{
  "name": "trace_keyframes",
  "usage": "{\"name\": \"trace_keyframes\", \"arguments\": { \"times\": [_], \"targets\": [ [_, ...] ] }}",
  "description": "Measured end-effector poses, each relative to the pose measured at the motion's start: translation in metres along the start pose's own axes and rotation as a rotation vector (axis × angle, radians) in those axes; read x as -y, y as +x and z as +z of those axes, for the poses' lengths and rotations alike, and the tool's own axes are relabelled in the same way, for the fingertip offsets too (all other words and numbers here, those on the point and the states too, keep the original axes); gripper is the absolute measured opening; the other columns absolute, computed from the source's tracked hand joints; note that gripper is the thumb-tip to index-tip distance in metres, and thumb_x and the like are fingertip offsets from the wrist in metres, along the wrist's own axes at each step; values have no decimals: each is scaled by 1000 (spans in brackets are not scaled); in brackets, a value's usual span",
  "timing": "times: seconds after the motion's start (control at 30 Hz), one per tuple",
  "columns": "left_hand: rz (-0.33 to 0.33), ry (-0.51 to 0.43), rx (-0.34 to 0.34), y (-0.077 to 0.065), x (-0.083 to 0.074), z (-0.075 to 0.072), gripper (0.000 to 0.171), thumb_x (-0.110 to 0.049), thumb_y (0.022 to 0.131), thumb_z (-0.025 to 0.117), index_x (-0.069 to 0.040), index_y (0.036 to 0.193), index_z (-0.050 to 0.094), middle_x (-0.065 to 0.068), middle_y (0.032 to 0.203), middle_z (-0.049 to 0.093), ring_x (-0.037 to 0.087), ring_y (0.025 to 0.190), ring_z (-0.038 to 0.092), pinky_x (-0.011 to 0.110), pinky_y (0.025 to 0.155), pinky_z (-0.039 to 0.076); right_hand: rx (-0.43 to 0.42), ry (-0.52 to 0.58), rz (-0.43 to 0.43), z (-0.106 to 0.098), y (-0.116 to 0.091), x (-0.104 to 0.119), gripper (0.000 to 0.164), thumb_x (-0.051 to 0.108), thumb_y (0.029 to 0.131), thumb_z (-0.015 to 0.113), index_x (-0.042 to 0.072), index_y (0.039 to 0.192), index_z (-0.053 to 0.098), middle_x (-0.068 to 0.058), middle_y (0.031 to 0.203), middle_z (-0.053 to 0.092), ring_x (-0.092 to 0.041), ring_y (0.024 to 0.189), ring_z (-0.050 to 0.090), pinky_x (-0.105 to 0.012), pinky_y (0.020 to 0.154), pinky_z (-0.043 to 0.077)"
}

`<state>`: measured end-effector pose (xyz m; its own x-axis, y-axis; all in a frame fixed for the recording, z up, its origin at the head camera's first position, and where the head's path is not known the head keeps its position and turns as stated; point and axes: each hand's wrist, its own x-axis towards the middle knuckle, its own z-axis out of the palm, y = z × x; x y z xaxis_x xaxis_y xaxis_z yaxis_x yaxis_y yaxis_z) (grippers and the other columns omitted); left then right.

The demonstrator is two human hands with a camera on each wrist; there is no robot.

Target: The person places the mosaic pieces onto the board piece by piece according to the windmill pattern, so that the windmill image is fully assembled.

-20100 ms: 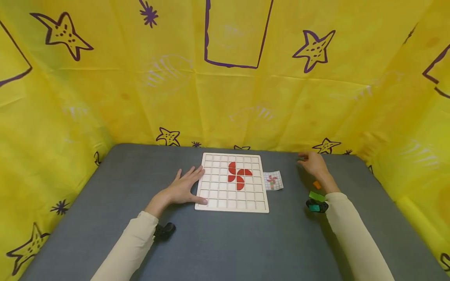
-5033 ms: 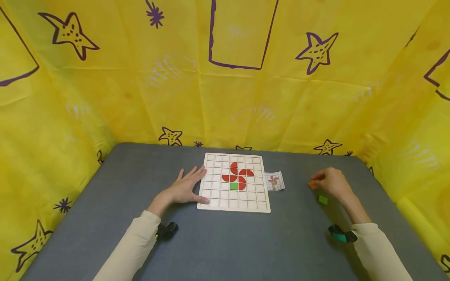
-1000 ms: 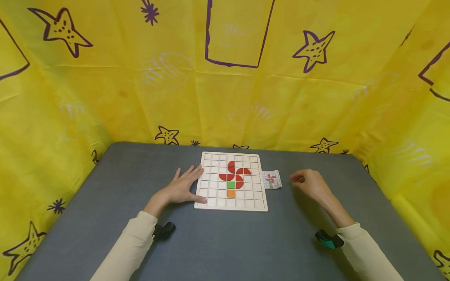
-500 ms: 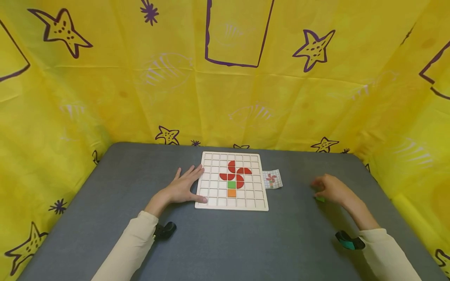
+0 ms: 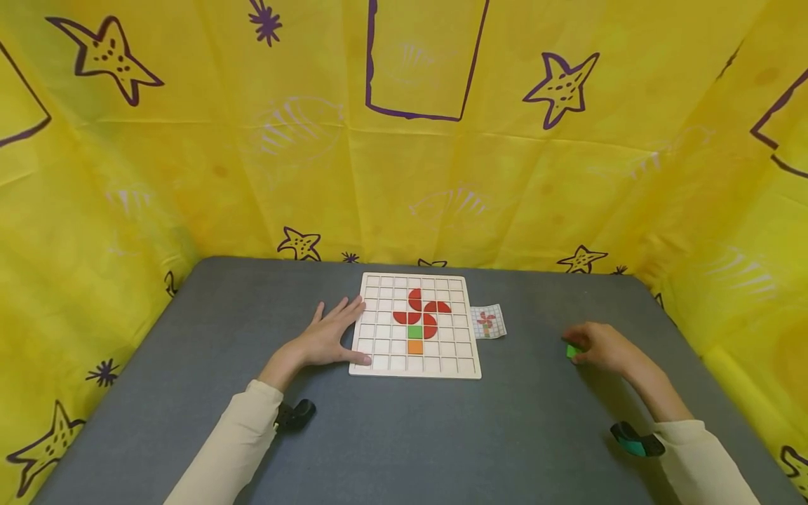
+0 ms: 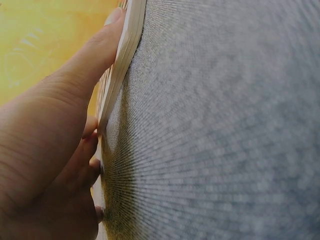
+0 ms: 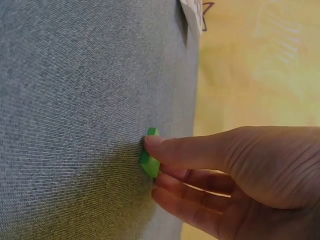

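Observation:
A pale wooden grid board (image 5: 385, 351) lies in the middle of the table. Red rounded tiles (image 5: 414, 298) form a pinwheel on it, above a green square tile (image 5: 414, 332) and an orange square tile (image 5: 414, 347). My left hand (image 5: 322, 341) rests at the board's left edge, fingers spread, thumb on the near left corner; the left wrist view shows the thumb (image 6: 95, 55) lying along the rim. Off to the right, my right hand (image 5: 602, 346) pinches a loose green tile (image 7: 151, 160) between thumb and fingers, at the table surface.
A small printed card (image 5: 489, 321) with a pinwheel picture on a grid sticks out from the board's right side. Behind the grey table (image 5: 442, 442) hangs a yellow cloth (image 5: 435, 161) with sea-creature drawings. Each wrist wears a dark device (image 5: 636, 440).
The orange tile has gone from the right side onto the board. My right hand has moved right, back from near the card, and now grips the loose green tile. My left hand stays put.

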<state>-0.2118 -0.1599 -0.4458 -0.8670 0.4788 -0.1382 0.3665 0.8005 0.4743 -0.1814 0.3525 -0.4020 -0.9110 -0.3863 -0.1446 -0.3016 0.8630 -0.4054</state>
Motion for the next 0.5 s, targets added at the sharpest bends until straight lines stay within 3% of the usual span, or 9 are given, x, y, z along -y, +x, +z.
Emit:
{"name": "trace_keyframes", "arguments": {
  "times": [0.27,0.5],
  "targets": [
    [1,-3,-7,-1,-1,0,114,-64,73,75,-9,157,21,8,164,13,35,150,6,64,113,-8,-40,-27,0,4,0,-2,31,0,76,79,-9,105,70,-13,91,70,-24,77,65,-37,65,54],
    [2,-4,-8,0,0,1,114,-65,73,75,-9,157,20,7,164,13,35,150,6,63,113,-9,-34,-8,12,2,1,-1,27,-1,75,79,-8,99,71,-11,87,70,-24,75,64,-37,64,54]
  ]
}}
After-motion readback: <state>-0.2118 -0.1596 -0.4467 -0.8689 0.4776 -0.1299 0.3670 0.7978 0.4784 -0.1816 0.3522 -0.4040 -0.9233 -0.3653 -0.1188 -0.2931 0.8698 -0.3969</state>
